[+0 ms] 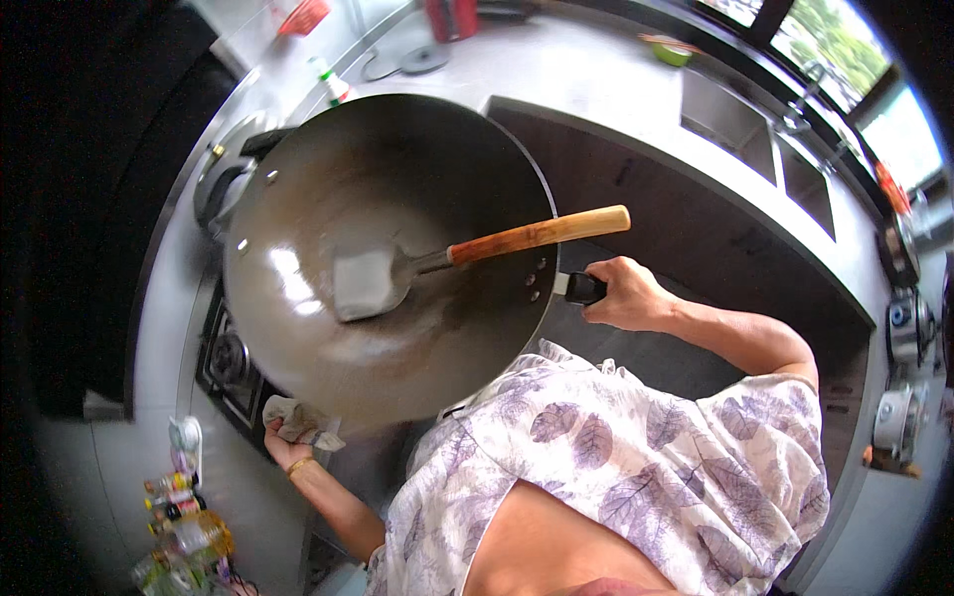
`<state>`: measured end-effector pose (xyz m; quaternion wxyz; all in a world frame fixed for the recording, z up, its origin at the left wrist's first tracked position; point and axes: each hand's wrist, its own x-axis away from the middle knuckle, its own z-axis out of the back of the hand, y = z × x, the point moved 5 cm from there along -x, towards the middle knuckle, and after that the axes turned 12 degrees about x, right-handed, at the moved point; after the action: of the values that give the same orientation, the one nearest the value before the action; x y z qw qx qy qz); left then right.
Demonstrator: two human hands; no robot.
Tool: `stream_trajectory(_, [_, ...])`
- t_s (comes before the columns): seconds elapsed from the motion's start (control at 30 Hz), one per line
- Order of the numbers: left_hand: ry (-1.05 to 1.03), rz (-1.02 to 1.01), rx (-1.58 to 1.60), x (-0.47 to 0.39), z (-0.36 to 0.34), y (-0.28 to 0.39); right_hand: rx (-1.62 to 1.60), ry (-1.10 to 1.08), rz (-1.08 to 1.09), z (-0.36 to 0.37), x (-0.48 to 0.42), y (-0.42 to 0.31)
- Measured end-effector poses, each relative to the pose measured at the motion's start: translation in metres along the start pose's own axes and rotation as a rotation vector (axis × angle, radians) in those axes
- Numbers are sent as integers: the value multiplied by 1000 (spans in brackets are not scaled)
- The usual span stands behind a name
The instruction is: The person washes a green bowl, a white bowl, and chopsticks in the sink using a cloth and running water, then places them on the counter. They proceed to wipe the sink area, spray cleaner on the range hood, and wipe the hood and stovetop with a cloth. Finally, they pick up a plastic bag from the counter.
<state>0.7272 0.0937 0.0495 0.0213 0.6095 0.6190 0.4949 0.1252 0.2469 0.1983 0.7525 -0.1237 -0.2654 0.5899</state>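
A large dark metal wok point(417, 164) is held up in front of me, its bowl facing my view. My right hand point(626, 294) is closed around its black handle point(583, 288). Inside the wok lies a wok spatula; its flat metal blade point(367, 281) rests near the middle, and its wooden handle point(540, 235) reaches past the right rim. Folded in my left hand point(287, 447) is a pale cloth point(305, 422), close by the wok's lower left rim. Whether the cloth presses on the wok's underside I cannot tell.
A gas stove point(229, 357) shows partly behind the wok, with a lidded pot point(222, 186) beyond it. Bottles point(179, 506) crowd the left counter. Across the way are a double sink point(727, 123) and a green bowl point(671, 54). Pots point(896, 417) stand far right.
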Motion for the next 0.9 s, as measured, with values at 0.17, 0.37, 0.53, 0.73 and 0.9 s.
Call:
stream_trajectory(0.17, [-145, 226, 31, -25, -86, -56, -83, 157, -341, 0, 15, 75])
stream_trajectory(0.37, [-214, 208, -195, 9, -166, -114, -310, 297, -634, 2, 60, 186])
stream_trajectory(0.53, [-395, 274, -379, 6, -215, -160, -536, 447, -745, 18, 69, 220])
stream_trajectory(0.73, [-616, 515, -201, -20, -281, -232, -580, 603, -896, 64, 62, 247])
stream_trajectory(0.9, [-683, 523, -130, -37, -335, -270, -575, 686, -1001, 107, 39, 280])
